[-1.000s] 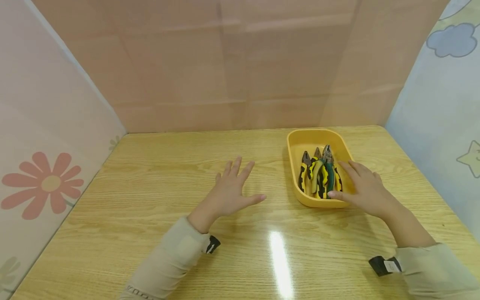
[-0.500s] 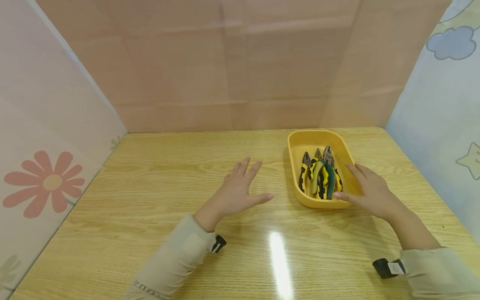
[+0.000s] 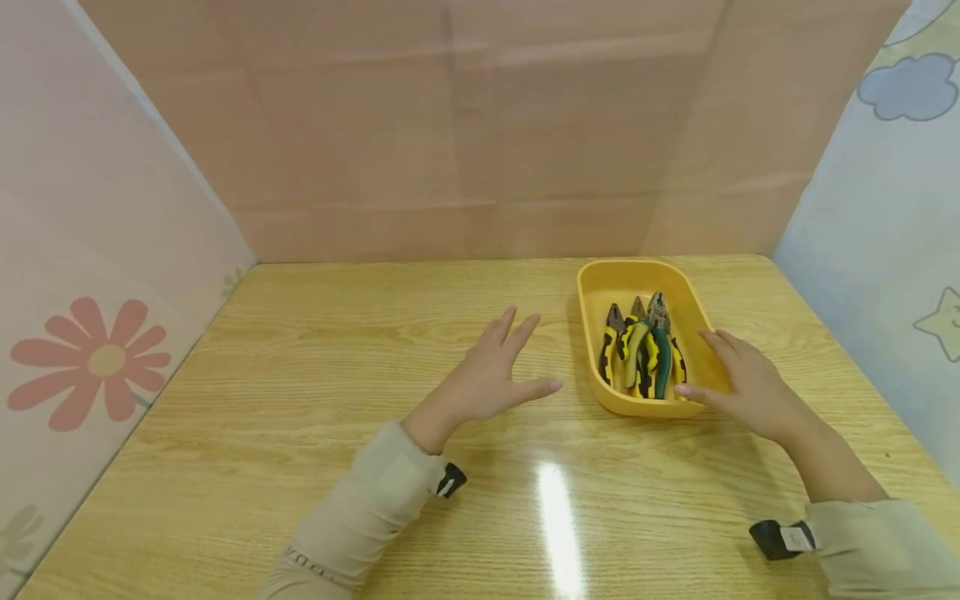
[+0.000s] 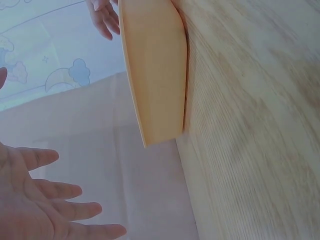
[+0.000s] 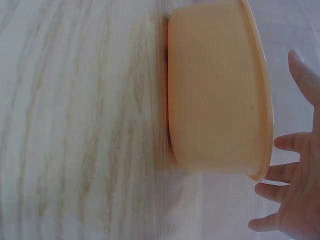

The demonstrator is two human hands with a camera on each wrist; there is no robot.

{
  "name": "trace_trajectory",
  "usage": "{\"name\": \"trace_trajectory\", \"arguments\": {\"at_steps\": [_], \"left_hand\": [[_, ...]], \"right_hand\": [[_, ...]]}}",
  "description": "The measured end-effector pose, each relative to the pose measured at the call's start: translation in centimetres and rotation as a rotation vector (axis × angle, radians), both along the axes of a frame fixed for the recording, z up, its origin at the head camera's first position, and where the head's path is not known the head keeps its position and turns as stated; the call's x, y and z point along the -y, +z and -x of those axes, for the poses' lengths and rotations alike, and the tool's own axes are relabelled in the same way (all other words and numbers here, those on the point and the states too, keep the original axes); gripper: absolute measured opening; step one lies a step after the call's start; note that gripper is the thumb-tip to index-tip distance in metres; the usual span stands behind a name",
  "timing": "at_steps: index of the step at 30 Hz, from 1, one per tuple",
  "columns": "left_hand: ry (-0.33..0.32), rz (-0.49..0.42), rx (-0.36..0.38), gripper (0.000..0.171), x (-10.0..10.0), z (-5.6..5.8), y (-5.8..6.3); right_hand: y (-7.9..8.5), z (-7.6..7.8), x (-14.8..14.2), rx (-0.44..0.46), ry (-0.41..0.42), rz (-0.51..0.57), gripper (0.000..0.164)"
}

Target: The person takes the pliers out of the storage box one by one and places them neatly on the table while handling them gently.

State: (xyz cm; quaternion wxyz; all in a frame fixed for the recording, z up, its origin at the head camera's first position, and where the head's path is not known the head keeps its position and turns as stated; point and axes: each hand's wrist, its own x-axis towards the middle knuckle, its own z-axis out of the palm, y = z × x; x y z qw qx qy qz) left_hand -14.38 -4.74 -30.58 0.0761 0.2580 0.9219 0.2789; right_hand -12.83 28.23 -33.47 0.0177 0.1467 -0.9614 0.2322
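Observation:
A yellow plastic bin [image 3: 615,403] stands on the right half of the table in the head view. Inside it lie several pliers [image 3: 654,358], with yellow-and-black or green handles toward me and metal heads pointing away. My right hand [image 3: 753,390] hovers at the bin's right side with fingers spread, its thumb over the near right corner. My left hand [image 3: 486,385] is in the air left of the bin, fingers spread and apart from it. Neither hand holds anything. In the left wrist view the bin's side wall [image 4: 155,75] hides the pliers; the right wrist view also shows only the outer wall [image 5: 217,90].
The wood-grain table [image 3: 300,358] reaches back to a pinkish-brown covered wall [image 3: 480,133]. Patterned panels flank it: one with a red flower [image 3: 105,362] at left, one with a blue cloud [image 3: 909,87] at right. Black wrist devices [image 3: 452,481] sit at both sleeves.
My left hand has drifted right, closer to the bin. The right hand has shifted slightly right, away from the pliers. The bin and pliers stay in place.

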Motion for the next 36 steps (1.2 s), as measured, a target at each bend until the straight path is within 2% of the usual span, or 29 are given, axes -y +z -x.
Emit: {"name": "trace_trajectory", "arguments": {"at_steps": [10, 22, 36], "left_hand": [[-0.012, -0.069, 0.022, 0.087, -1.1, 0.2, 0.0], [-0.041, -0.079, 0.016, 0.088, -2.7, 0.3, 0.4], [-0.087, -0.091, 0.041, 0.089, -4.4, 0.5, 0.7]], "right_hand": [[-0.3, 0.1, -0.5, 0.025, 0.011, 0.045, 0.081], [-0.6, 0.3, -0.9, 0.078, 0.0, 0.065, 0.081], [-0.9, -0.1, -1.6, 0.069, 0.038, 0.09, 0.08]]}}
